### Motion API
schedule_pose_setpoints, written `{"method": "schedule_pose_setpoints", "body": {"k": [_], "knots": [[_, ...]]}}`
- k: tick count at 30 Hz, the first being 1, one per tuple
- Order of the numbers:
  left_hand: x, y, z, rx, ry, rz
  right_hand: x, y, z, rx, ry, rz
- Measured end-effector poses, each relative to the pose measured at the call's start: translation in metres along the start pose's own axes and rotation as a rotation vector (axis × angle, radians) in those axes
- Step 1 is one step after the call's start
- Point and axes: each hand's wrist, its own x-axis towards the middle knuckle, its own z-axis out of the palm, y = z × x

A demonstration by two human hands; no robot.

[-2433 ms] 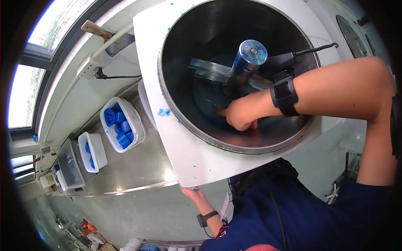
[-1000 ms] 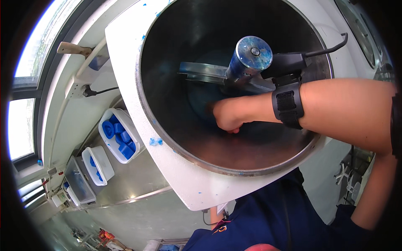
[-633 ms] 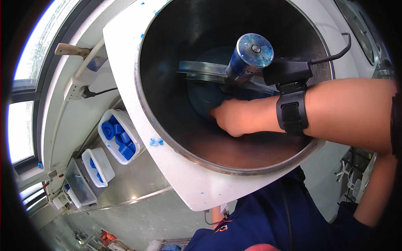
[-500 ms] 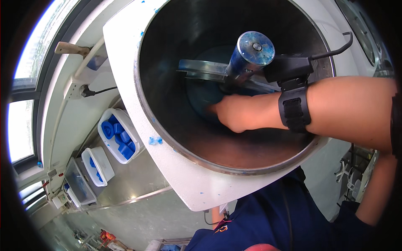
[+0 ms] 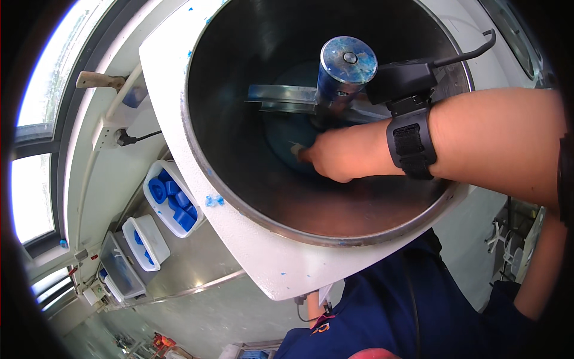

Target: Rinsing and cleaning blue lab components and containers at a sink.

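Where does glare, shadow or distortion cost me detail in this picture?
Head view: window largely washed out white, its dark frame bowed; metal bowl deep in shadow inside; right hand dim and soft toward the fingertips, too unclear to read their grip.

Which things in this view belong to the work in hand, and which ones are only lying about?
In use:
right hand, reaching inside the metal bowl; its grip is unclear
blue-stained post
metal blade
white housing around the bowl

Apparently just lying about:
larger white tub, with blue pieces
smaller white tub
grey tray
wooden-handled tool
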Motion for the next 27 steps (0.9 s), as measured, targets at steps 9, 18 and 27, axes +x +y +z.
{"method": "schedule_pose_setpoints", "body": {"k": [9, 18, 27], "knots": [[0.000, 0.001, 0.001, 0.017, -0.019, 0.000, 0.017, -0.006, -0.010, -0.277, -0.164, -0.194], [-0.001, 0.000, 0.001, 0.036, -0.044, -0.012, 0.044, -0.003, 0.003, -0.231, -0.526, -0.045], [-0.007, -0.008, 0.000, 0.047, -0.047, 0.010, 0.008, -0.009, -0.033, 0.233, -0.471, 0.338]]}}
